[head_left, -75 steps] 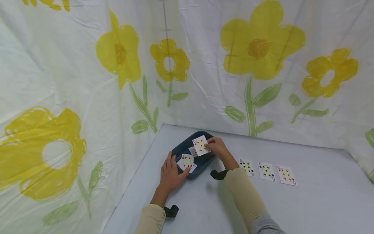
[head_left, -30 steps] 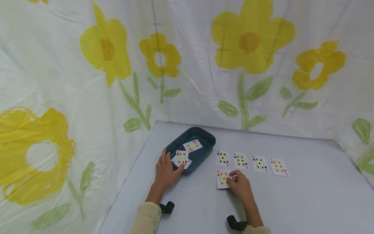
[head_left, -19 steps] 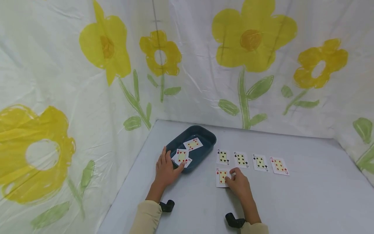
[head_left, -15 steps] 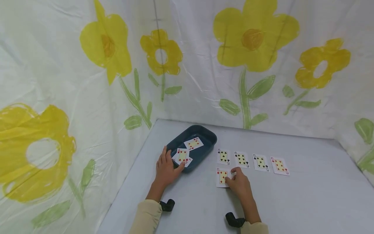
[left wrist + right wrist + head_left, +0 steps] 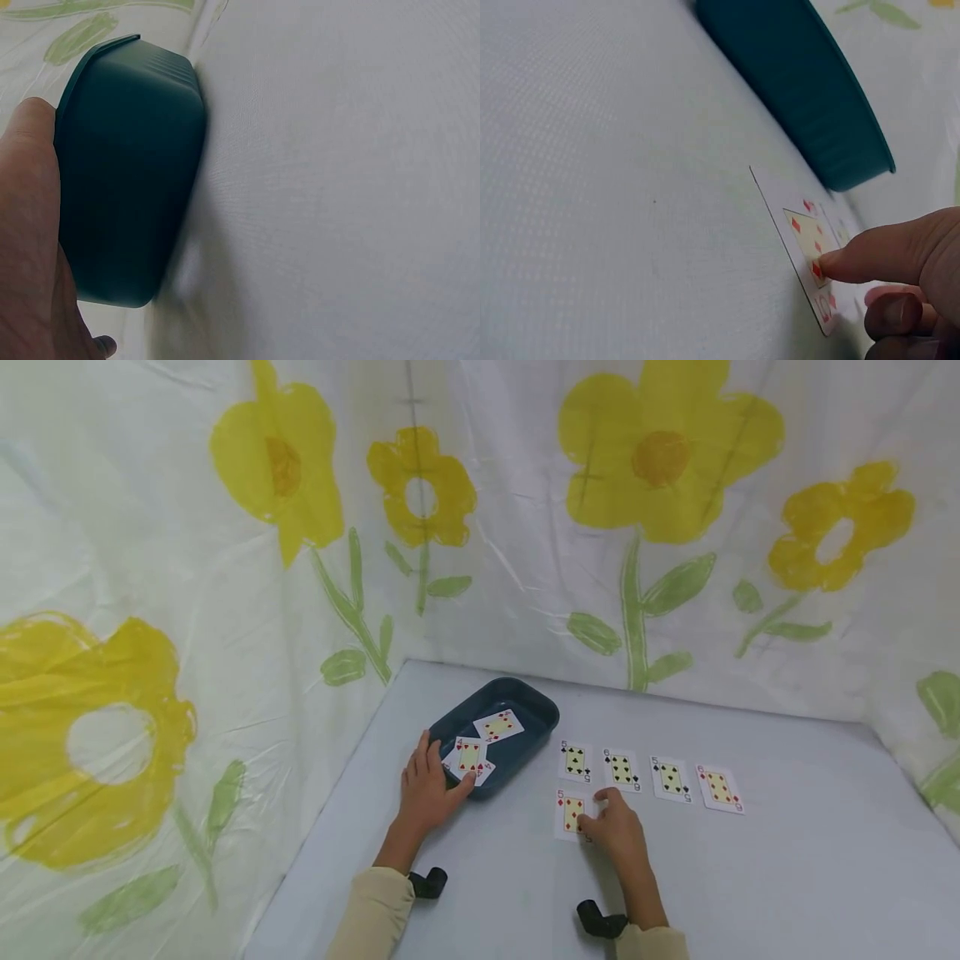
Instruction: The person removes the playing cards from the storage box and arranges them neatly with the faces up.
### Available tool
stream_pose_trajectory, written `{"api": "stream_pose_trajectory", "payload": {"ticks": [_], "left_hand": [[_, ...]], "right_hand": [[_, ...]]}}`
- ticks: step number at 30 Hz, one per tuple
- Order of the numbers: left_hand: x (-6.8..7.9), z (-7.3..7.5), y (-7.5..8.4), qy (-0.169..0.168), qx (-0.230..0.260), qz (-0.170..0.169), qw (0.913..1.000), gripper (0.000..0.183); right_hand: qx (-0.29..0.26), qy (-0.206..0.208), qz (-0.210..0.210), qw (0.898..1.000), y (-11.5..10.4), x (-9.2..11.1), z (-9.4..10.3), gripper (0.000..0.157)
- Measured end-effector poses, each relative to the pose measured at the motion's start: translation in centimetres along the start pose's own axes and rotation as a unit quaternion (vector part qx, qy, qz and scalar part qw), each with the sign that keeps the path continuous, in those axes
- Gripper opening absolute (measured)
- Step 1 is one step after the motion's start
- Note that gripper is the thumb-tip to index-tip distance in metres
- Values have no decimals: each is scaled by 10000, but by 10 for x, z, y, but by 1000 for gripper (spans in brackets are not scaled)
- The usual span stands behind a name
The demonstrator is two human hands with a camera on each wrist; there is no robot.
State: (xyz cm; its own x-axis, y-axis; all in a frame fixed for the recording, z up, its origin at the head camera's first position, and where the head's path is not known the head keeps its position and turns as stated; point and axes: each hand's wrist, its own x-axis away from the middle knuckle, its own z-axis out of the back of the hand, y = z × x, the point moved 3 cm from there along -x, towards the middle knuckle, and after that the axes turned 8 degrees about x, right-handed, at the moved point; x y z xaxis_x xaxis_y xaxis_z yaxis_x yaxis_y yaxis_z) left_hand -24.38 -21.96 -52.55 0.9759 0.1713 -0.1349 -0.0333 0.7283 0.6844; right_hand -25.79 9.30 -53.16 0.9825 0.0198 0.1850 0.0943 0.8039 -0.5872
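Observation:
My left hand [image 5: 429, 789] grips the near left corner of a dark teal tray [image 5: 517, 768], thumb at the near rim and fingers along the left side. Three playing cards show inside, among them a four of hearts [image 5: 470, 753] and a red four [image 5: 498, 725]. My right hand [image 5: 618, 827] touches a five of diamonds [image 5: 568, 814] that lies face up on the table. In the right wrist view the thumb [image 5: 847, 259] presses on the card's face, and the other fingers are bent beside it, not under it.
Above the five of diamonds runs a row of face-up cards: a five of clubs [image 5: 575, 762], a black six [image 5: 622, 771], a black five [image 5: 671, 779] and a six of diamonds [image 5: 721, 788]. A flower-printed curtain [image 5: 525, 610] closes off the pale table [image 5: 810, 860] behind.
My right hand has carried the five of diamonds from over the tray to the table below the row's left end. The card now lies flat. My left hand stays at the tray.

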Motion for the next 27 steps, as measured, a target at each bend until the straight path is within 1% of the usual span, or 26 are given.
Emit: {"api": "stream_pose_trajectory", "payload": {"ticks": [4,7,9,11,14,18,21,24,27], "left_hand": [[0,0,1,-5,11,-11,10000,90],[0,-1,0,-15,13,-12,10000,90],[0,-1,0,-30,0,-10,10000,90],[0,-1,0,-10,-8,2,10000,90],[0,1,-1,51,-1,20,10000,90],[0,4,0,64,29,14,10000,90],[0,3,0,15,31,-6,10000,90],[0,2,1,21,56,-40,10000,90],[1,0,1,47,86,-88,9999,90]], "right_hand": [[-5,-54,-4,10000,1,0,0,48],[-6,-147,-6,9999,2,-4,1,45],[-25,-199,27,9998,0,-8,3,43],[-38,-230,168,9996,-8,-14,7,40],[-108,-187,566,9982,-30,-26,15,33],[-136,19,1237,9922,-72,-47,27,23],[13,83,1631,9866,-103,-66,31,20],[267,-48,1805,9832,-127,-86,26,20],[762,-68,1843,9799,-141,-106,14,18]]}}
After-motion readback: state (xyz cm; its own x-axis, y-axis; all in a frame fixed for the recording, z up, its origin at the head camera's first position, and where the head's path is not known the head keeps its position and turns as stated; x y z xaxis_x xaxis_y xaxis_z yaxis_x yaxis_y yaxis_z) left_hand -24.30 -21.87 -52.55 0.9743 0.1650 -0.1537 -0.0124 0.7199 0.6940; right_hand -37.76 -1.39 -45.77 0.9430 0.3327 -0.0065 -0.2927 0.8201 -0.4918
